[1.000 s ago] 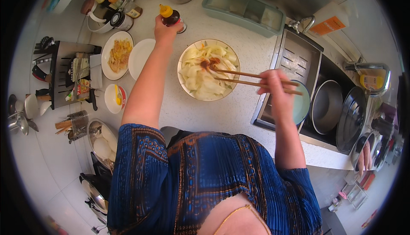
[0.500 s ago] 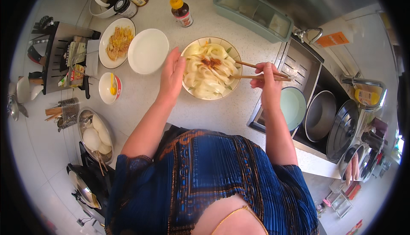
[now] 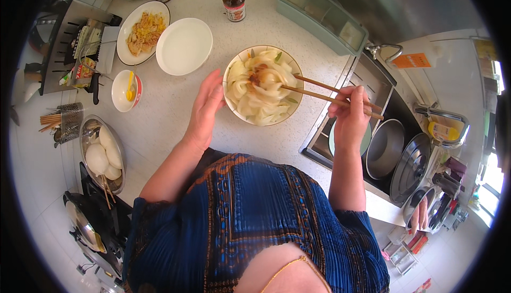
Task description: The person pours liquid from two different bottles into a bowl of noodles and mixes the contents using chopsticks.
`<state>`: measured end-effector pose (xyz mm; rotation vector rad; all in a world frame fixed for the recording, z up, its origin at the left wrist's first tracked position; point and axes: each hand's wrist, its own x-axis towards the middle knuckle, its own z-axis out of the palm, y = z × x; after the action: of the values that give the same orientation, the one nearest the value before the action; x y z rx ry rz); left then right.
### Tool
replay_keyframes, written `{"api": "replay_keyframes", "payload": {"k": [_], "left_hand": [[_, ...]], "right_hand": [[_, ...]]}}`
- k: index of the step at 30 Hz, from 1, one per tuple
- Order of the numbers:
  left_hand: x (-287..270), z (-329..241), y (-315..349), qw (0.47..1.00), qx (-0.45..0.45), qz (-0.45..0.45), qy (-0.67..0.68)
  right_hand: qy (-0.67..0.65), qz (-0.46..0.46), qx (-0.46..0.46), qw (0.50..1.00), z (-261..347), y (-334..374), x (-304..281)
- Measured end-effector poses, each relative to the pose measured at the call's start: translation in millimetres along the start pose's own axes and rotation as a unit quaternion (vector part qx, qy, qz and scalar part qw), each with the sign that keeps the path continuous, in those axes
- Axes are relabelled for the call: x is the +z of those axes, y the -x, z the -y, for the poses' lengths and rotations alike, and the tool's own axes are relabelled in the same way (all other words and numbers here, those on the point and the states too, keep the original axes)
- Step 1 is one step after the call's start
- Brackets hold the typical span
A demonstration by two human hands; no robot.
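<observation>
Wide pale noodles (image 3: 263, 98) fill a round bowl (image 3: 230, 105) with a thin dark rim, and a reddish-brown sauce (image 3: 259, 76) lies on top of them. My right hand (image 3: 351, 111) grips a pair of wooden chopsticks (image 3: 319, 96) from the right side. Their tips are in among the noodles, one stick apart from the other. At the bowl's left edge, my left hand (image 3: 206, 107) is held with fingers stretched out, beside or lightly touching the rim. A bottle with a yellow cap (image 3: 235, 6) stands behind the bowl.
Left of the bowl are an empty white bowl (image 3: 184, 47), a plate of shredded food (image 3: 143, 33) and a small bowl with a yellow spoon (image 3: 128, 91). A steel bowl of dough pieces (image 3: 102, 154) stands nearer. To the right lies the sink (image 3: 314, 149) with pans (image 3: 386, 149).
The chopstick tips have moved from the bowl's right edge deeper into the noodles, which are swirled around the sauce. My right hand is slightly lower and farther right; the view has shifted a little.
</observation>
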<state>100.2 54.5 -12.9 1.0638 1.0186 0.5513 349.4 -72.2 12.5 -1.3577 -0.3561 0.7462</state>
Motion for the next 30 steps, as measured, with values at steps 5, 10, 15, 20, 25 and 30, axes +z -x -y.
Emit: {"api": "replay_keyframes", "payload": {"k": [5,10,15,20,25,30], "left_hand": [[1,1,3,1.0,0.006,0.002,0.023],[-5,22,-5,0.999,0.034,-0.038,-0.012],[-7,30,-12,0.998,0.019,-0.049,-0.027],[-9,34,-18,0.997,0.006,-0.036,-0.073],[-8,28,-18,0.997,0.0,-0.037,-0.072],[-9,28,-16,0.998,-0.005,-0.02,-0.068]], "right_hand": [[0.127,0.106,-0.003,0.986,-9,5,39],[0.341,0.184,-0.211,0.897,20,9,64],[0.344,0.258,-0.28,0.858,8,27,72],[0.337,0.211,-0.164,0.903,4,19,51],[0.24,0.104,-0.093,0.961,57,-3,19],[0.249,0.106,0.002,0.963,30,-33,1]]}}
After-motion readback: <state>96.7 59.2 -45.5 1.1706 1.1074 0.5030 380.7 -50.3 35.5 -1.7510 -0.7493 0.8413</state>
